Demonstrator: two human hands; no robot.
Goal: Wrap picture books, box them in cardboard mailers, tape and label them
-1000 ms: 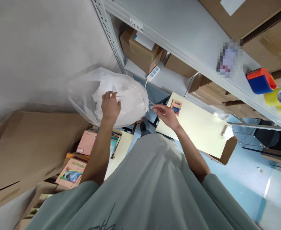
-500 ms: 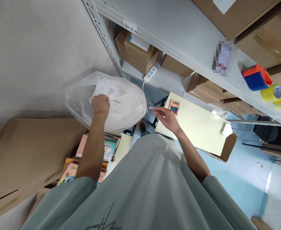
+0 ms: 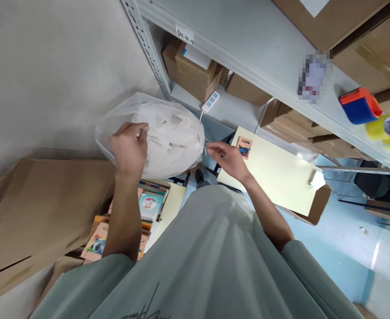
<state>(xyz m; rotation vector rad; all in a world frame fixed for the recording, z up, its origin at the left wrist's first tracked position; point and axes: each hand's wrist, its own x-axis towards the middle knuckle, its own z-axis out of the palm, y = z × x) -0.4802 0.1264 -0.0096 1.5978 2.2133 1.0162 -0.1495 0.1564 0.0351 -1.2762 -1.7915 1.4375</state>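
A clear plastic bag (image 3: 110, 122) full of white paper scraps (image 3: 170, 133) stands against the wall in front of me. Over its left part is my left hand (image 3: 129, 148), fingers bent and drawn in toward the thumb. Whatever the fingertips pinch, if anything, is hidden. My right hand (image 3: 229, 160) is at the bag's right edge, its fingers stretched toward the bag and the thumb below them. I make out nothing held in it; small white bits show near its fingertips. A small orange-pink booklet (image 3: 244, 147) lies on the cream tabletop (image 3: 274, 177) beside this hand.
Books (image 3: 151, 206) sit at lower left near a large cardboard box (image 3: 58, 199). A grey shelf (image 3: 248, 53) carries cartons, a blue-and-orange tape dispenser (image 3: 361, 106) and yellow tape rolls (image 3: 381, 127). A power strip (image 3: 210, 102) hangs below. Another carton (image 3: 321, 204) stands beyond the tabletop.
My left hand has lifted slightly and shifted left, its fist loosening. More loose scraps show in the bag. The white strip at my right fingertips no longer shows clearly.
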